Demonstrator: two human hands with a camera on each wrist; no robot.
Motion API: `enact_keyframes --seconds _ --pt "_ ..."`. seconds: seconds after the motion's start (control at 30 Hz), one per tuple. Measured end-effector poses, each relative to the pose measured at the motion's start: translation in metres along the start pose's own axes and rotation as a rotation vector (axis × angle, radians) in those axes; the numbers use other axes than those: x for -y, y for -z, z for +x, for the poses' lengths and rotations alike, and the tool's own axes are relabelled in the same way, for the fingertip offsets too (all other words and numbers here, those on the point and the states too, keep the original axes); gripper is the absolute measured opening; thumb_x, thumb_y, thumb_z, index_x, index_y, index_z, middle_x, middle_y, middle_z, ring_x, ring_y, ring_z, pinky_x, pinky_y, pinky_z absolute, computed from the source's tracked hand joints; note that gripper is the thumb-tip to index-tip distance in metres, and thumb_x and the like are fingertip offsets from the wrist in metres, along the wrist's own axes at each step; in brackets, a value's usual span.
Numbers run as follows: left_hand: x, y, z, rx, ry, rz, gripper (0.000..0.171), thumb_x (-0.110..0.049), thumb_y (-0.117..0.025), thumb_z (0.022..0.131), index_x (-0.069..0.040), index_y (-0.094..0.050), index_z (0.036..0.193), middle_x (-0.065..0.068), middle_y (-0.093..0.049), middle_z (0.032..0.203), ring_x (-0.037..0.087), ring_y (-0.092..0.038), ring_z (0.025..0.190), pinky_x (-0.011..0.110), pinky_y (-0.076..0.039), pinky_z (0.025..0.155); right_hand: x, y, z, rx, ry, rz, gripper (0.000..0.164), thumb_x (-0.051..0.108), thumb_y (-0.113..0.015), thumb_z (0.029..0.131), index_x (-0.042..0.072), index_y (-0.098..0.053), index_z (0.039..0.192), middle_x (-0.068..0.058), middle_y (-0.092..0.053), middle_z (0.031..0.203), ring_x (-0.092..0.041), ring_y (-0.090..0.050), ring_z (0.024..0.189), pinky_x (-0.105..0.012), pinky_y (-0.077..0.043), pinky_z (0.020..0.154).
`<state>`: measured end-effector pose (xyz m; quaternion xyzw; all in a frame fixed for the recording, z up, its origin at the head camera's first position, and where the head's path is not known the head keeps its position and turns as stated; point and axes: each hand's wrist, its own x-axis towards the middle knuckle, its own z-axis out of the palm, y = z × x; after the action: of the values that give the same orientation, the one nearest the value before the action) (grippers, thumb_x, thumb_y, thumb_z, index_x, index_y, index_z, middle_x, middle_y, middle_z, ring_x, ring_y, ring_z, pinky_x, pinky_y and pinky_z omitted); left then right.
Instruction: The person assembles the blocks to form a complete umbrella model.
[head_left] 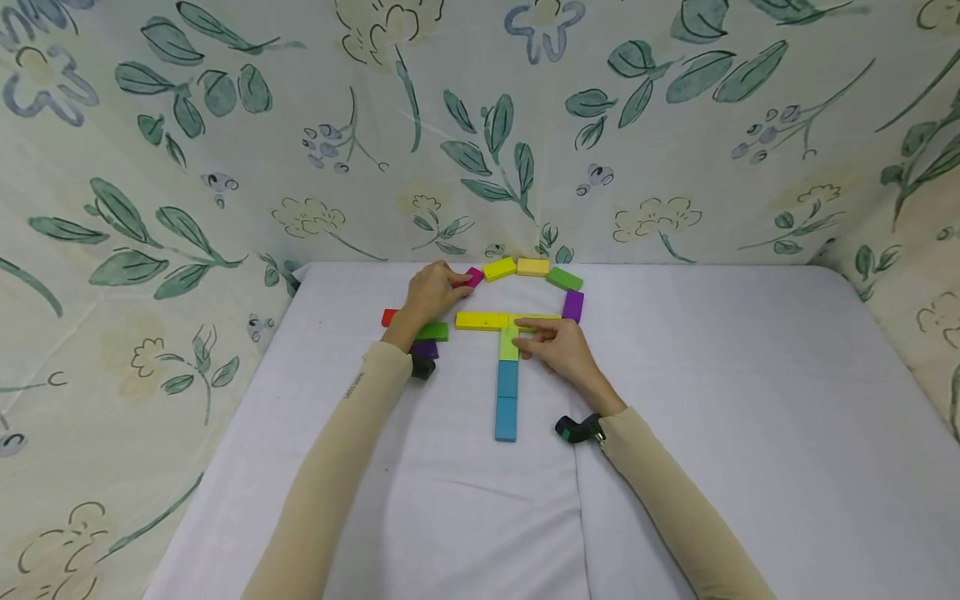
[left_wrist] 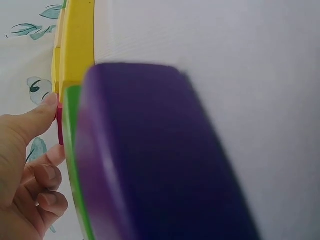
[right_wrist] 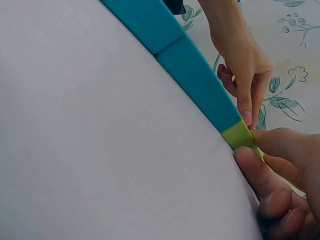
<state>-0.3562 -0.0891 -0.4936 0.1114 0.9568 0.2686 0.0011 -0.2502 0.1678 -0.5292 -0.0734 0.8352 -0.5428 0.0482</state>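
In the head view, my left hand (head_left: 431,293) pinches a magenta block (head_left: 473,277) between thumb and finger at the left end of a curved row. Below that hand lie a red block (head_left: 389,317), a green block (head_left: 432,332) and a purple block (head_left: 426,349). My right hand (head_left: 561,348) touches the T-shaped join with fairly straight fingers, the index over a yellow block (head_left: 540,317) and the thumb beside a lime block (head_left: 509,343). In the right wrist view, its fingertips lie right at the lime block (right_wrist: 239,135).
The curved row continues with yellow (head_left: 499,268), pale orange (head_left: 533,267), green (head_left: 565,278) and purple (head_left: 573,306) blocks. Another yellow block (head_left: 480,321) forms the left crossbar. Blue blocks (head_left: 507,398) make the stem on the white-covered table (head_left: 712,417). A flowered cloth (head_left: 450,125) hangs behind.
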Motion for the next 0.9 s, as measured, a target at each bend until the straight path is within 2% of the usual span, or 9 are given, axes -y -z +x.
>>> enact_keyframes --seconds 0.37,0.57,0.7,0.9 --pt "0.001 0.001 -0.001 0.004 0.006 0.004 0.039 -0.036 -0.077 0.093 -0.022 -0.071 0.13 0.007 -0.06 0.097 0.024 -0.05 0.083 0.031 -0.035 0.071 0.001 -0.001 0.001 0.0 -0.004 -0.003 0.037 0.035 -0.082 0.09 0.024 -0.076 0.125 -0.004 -0.075 0.074 -0.013 -0.04 0.045 -0.024 -0.034 0.043" --pt "0.005 0.008 -0.004 0.004 0.024 0.011 0.036 -0.035 -0.073 0.098 -0.024 -0.071 0.132 0.008 -0.065 0.11 0.026 -0.056 0.094 0.035 -0.045 0.081 0.001 -0.001 0.001 -0.002 -0.005 0.003 0.037 0.034 -0.082 0.09 0.024 -0.076 0.125 -0.005 -0.075 0.074 -0.012 -0.041 0.046 -0.024 -0.035 0.043" --pt "0.016 0.023 -0.011 -0.01 0.026 -0.015 0.033 -0.03 -0.07 0.1 -0.022 -0.072 0.131 0.011 -0.067 0.118 0.029 -0.058 0.102 0.04 -0.047 0.087 0.002 -0.001 0.0 0.002 -0.005 0.005 0.037 0.034 -0.082 0.09 0.024 -0.076 0.125 -0.005 -0.075 0.075 -0.013 -0.041 0.046 -0.023 -0.035 0.043" --pt "0.047 0.044 -0.025 -0.035 0.031 -0.06 0.035 -0.027 -0.073 0.098 -0.02 -0.072 0.132 0.014 -0.067 0.122 0.028 -0.053 0.089 0.035 -0.043 0.075 0.0 -0.001 0.0 -0.004 -0.017 -0.008 0.037 0.034 -0.082 0.09 0.024 -0.076 0.125 -0.004 -0.075 0.075 -0.013 -0.043 0.048 -0.023 -0.035 0.044"
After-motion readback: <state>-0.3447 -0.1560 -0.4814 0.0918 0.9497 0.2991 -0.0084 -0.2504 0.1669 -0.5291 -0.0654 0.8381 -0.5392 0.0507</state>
